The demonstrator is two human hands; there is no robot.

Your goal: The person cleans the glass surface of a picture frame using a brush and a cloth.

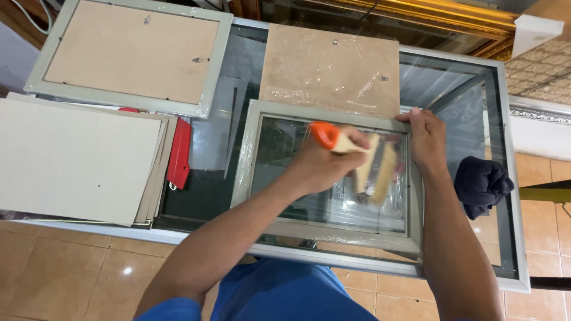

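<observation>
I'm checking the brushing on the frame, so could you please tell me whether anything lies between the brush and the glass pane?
Nothing visible does. The left hand holds the orange-handled brush directly over the glass pane of the grey frame, its bristles blurred. The right hand grips only the frame's top right corner, clear of the pane.

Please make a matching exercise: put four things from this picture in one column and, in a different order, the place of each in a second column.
Things:
1. brush
2. dark cloth
3. red tool
4. backing board

Places:
A. at the table's right side
B. beside the stack of boards
C. in the left hand, over the frame's glass
D. beyond the frame, wrapped in clear film

Pairs: 1-C, 2-A, 3-B, 4-D
</observation>
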